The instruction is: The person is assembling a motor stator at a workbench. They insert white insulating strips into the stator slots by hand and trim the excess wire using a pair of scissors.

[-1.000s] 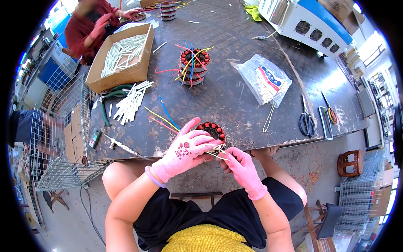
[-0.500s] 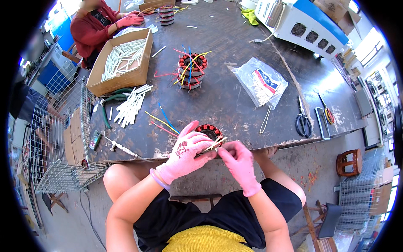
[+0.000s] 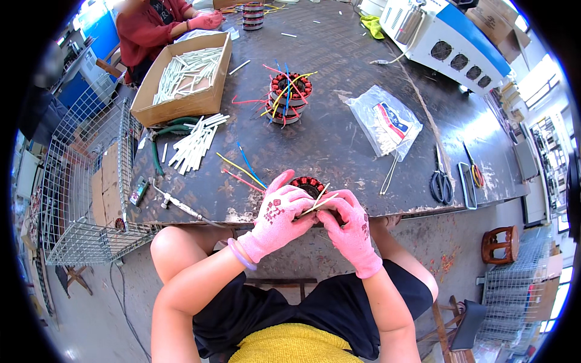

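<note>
A wound motor stator (image 3: 307,183) with red coils stands at the table's near edge, with yellow, blue and red leads (image 3: 242,169) running off to its left. My left hand (image 3: 279,213), in a pink glove, is closed against the stator's near left side. My right hand (image 3: 354,233), gloved alike, pinches at the near right side, its fingertips close to the left ones. Thin pale strips (image 3: 323,202) stick out from between the fingers of both hands. Their lower ends are hidden by the gloves.
Farther back stand more stacked stators (image 3: 287,97). To the left are a cardboard box (image 3: 181,106) of white tubes, loose tubes (image 3: 196,145), green pliers (image 3: 158,142) and a soldering iron (image 3: 178,209). To the right lie a plastic bag (image 3: 384,121), scissors (image 3: 441,184) and a white-blue machine (image 3: 448,42). A co-worker (image 3: 151,27) sits far left.
My right hand has moved in closer, up and over the stator's right side. The pale strips now point more up and right. The whole view has shifted slightly.
</note>
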`<act>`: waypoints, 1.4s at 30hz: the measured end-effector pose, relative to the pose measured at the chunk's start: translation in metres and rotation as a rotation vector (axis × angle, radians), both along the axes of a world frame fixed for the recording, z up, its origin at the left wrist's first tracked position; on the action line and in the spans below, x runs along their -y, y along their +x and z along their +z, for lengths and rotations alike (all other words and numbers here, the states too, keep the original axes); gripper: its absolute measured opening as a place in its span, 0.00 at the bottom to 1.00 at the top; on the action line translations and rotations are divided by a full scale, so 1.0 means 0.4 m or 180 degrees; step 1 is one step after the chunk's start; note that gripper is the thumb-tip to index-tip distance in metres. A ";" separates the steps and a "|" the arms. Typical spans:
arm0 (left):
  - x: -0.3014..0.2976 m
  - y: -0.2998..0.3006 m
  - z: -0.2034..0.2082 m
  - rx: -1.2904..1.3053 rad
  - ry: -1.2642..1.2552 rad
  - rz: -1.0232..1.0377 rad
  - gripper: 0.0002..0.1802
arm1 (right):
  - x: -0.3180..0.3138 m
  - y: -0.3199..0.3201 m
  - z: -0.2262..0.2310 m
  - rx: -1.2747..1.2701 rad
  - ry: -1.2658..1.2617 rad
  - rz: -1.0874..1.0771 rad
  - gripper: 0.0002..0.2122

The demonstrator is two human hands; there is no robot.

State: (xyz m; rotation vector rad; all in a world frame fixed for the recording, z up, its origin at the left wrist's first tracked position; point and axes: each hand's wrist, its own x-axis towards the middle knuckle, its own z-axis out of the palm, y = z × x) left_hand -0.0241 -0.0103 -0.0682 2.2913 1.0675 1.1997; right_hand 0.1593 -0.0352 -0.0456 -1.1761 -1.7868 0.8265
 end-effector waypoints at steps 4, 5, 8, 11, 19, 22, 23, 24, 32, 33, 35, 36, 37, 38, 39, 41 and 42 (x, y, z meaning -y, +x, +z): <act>0.001 0.000 0.001 0.0009 -0.0018 0.0028 0.10 | -0.001 -0.006 0.013 0.0097 -0.0008 0.0047 0.07; 0.000 0.000 0.001 -0.0022 -0.0019 0.0026 0.10 | -0.004 -0.003 0.009 0.0130 0.0045 0.0064 0.07; -0.002 -0.001 0.001 -0.0102 -0.0034 0.0033 0.09 | -0.009 -0.001 -0.008 0.0023 0.0089 0.0125 0.07; -0.001 0.005 0.003 -0.0121 -0.0030 0.0086 0.08 | 0.002 -0.008 -0.026 -0.1155 -0.0590 0.0175 0.06; 0.003 0.000 0.006 -0.0415 -0.0059 0.0113 0.12 | 0.006 0.009 0.057 -0.2279 -0.1273 0.0005 0.04; -0.002 -0.011 0.003 -0.0197 -0.0120 -0.0179 0.18 | 0.006 0.038 0.045 -0.1687 -0.1167 -0.0072 0.10; -0.004 -0.014 0.004 -0.0239 -0.0119 -0.0153 0.23 | 0.011 0.046 0.039 -0.1318 -0.1152 0.0075 0.12; -0.005 -0.017 0.007 -0.0282 -0.0118 -0.0127 0.27 | 0.015 0.050 0.029 -0.0948 -0.1132 0.0221 0.14; -0.003 -0.014 0.006 -0.0857 0.0097 -0.0107 0.24 | 0.013 0.001 -0.044 -0.2060 -0.1678 0.0122 0.05; -0.009 -0.019 0.010 -0.1049 0.0153 -0.0135 0.22 | 0.018 -0.010 -0.041 -0.2341 -0.1877 -0.0005 0.04; -0.011 -0.017 0.012 -0.1229 0.0302 -0.0077 0.17 | 0.040 -0.008 -0.066 -0.2608 -0.1947 -0.0056 0.05; -0.011 -0.017 0.010 -0.1233 0.0284 -0.0108 0.17 | 0.069 -0.008 -0.086 -0.2856 -0.1896 -0.0156 0.05; -0.011 -0.018 0.013 -0.1238 0.0286 -0.0137 0.17 | 0.082 -0.008 -0.082 -0.2806 -0.1804 -0.0102 0.04; -0.011 -0.018 0.013 -0.1245 0.0288 -0.0163 0.17 | 0.090 -0.008 -0.074 -0.2755 -0.1713 -0.0045 0.03; -0.011 -0.018 0.011 -0.1305 0.0291 -0.0136 0.17 | 0.088 -0.010 -0.063 -0.2595 -0.1666 -0.0084 0.03; -0.016 -0.010 0.011 -0.1130 0.0441 -0.0130 0.17 | 0.060 -0.022 -0.027 -0.2292 -0.1533 -0.0165 0.03; -0.013 -0.009 0.009 -0.1053 0.0494 -0.0113 0.18 | 0.034 -0.041 -0.005 -0.2224 -0.1535 -0.0143 0.03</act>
